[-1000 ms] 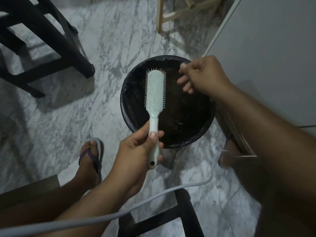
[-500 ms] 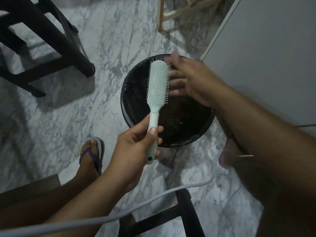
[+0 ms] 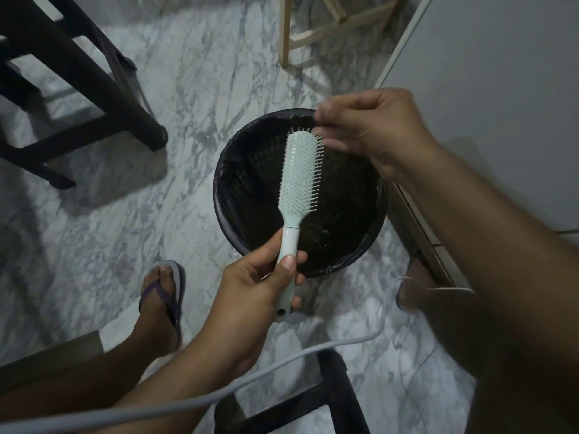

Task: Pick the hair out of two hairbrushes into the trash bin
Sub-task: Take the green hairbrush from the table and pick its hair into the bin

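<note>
Hairbrush point(image 3: 299, 173), one, in left hand point(image 3: 260, 286) over one trash bin point(image 3: 232, 220).

I am wearing no sleeves, both my forearms bare, and a grey rubber flip-flop with purple straps point(image 3: 166, 292) on my foot.

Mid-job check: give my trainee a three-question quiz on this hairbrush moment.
1. True or false: the left hand grips the hairbrush by its handle.
2. What lies directly below the brush head: A) trash bin, B) sandal, C) cable?
3. Where is the right hand?

Key: 1 true. 2 A. 3 At the brush's top end, fingers pinched by the bristles; any hair is too fine to see.
</note>
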`<state>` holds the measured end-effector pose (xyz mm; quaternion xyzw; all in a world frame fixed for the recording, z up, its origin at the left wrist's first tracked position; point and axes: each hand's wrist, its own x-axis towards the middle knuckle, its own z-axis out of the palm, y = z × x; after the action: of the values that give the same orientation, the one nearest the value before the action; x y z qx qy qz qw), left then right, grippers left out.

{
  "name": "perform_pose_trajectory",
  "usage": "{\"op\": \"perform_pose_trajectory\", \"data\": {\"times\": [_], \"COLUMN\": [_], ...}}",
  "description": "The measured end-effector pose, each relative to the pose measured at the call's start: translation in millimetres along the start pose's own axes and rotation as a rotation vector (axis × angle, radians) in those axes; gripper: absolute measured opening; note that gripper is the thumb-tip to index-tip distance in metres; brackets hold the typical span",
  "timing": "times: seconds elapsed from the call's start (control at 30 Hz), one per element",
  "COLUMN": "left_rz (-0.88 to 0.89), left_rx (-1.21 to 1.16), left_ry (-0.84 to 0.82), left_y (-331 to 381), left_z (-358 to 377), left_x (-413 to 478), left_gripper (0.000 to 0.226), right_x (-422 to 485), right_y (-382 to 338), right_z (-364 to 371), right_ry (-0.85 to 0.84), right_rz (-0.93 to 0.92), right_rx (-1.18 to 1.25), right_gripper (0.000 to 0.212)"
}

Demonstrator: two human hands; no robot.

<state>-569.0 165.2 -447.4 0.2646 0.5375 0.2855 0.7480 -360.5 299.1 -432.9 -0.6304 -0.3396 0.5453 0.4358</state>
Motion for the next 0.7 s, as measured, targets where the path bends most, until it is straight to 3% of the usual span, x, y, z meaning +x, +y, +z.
{"op": "perform_pose_trajectory", "data": {"times": [0.1,0.23,0.33,0.4,0.5,0.57,0.63,0.7], "left_rz": [-0.003,0.001,0.000,-0.001,-0.015,-0.021,-0.017,-0.015], "left_rx": [-0.021,-0.029,-0.040,-0.044,-0.054,-0.060,-0.061,-0.054], "left_ry": [0.011,0.016,0.021,0.021,0.025,0.036,0.045,0.058], "left_y": [-2.8,-1.9,-0.1,0.5,2.3,4.8,8.0,9.4], "left_z": [-0.5,-3.0,-2.9,-2.6,-3.2,-4.3,-4.8,-5.0], "left_x": [-1.7,-0.1,2.4,3.8,4.7,5.3,6.4,7.4], "left_gripper": [0.054,0.053,0.052,0.051,0.048,0.042,0.039,0.039], "right_x": [10.8,12.8,6.9,2.3,-7.7,-12.6,-20.5,-24.6], "right_y": [-3.4,14.7,39.0,40.1,20.6,10.6,9.1,14.2], "right_z": [-18.0,-24.7,-11.0,-0.8,10.1,10.1,14.4,21.0], "right_ry": [0.136,0.190,0.069,-0.050,-0.209,-0.375,-0.479,-0.465], "right_rz": [-0.089,-0.222,-0.221,-0.110,0.144,0.153,0.036,-0.047], "right_rx": [0.026,-0.292,-0.667,-0.801,-0.310,-0.129,-0.257,-0.429], "right_gripper": [0.014,0.018,0.029,0.036,0.034,0.042,0.059,0.086]}}
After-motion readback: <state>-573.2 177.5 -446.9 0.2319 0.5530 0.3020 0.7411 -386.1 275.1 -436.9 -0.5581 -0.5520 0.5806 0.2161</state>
